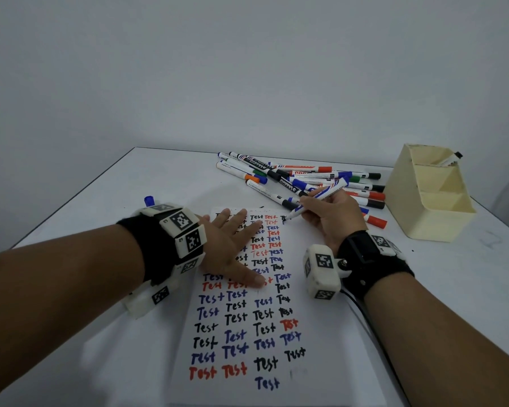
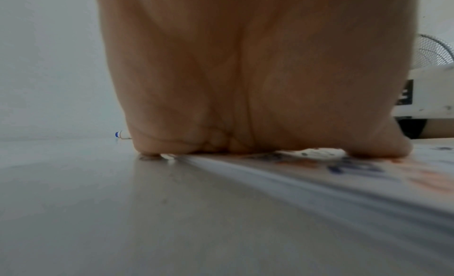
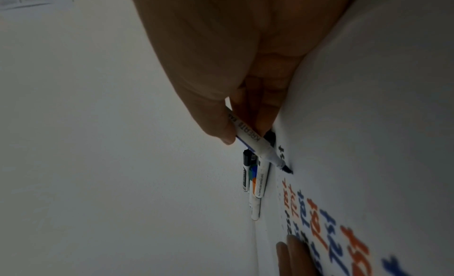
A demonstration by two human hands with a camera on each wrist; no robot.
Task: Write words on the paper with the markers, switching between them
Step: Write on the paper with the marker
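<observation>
- Right hand (image 1: 332,218): thumb and fingers (image 3: 221,128) pinch a marker (image 1: 315,201), its black tip touching the paper (image 1: 321,333) at the far right corner, beside a black "Test".
- Left hand (image 1: 229,245): fingers straight and spread, palm flat on the paper's far left part, pressing it down.
- Paper: on the table (image 1: 100,201), near centre, covered with "Test" in black, blue and red.
- Marker pile (image 1: 294,177): on the table just beyond the paper, behind the right hand.
- Blue cap (image 1: 149,200): far side of the left wrist.
- Holder (image 1: 429,198): cream, far right, one marker inside.
</observation>
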